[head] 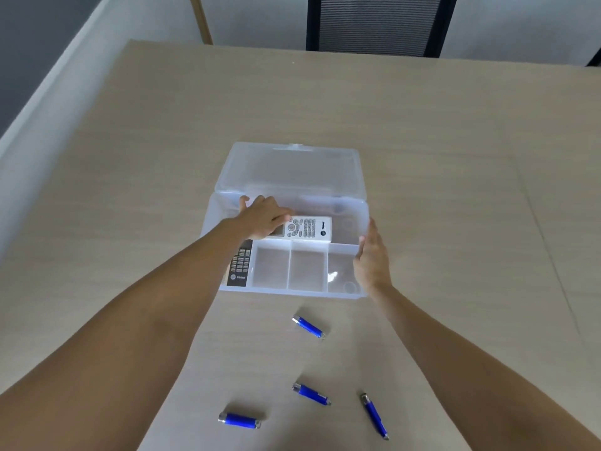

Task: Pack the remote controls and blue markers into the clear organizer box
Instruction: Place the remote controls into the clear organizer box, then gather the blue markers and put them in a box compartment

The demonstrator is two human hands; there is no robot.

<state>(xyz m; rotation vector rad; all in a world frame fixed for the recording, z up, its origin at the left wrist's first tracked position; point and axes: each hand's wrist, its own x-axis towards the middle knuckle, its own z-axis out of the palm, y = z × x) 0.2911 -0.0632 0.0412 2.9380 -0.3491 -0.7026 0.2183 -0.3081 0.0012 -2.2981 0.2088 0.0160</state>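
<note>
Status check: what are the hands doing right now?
Left hand setting white remote in box. Right hand steadying box. Four markers still on table. Nothing blocking.

Pale beige wood-grain table [422, 131], bearing an open clear plastic organizer box [294, 289] mid-surface and, nearer, four short blue markers with silver ends [308, 326] [311, 394] [239, 420] [374, 416], scattered apart.
</note>
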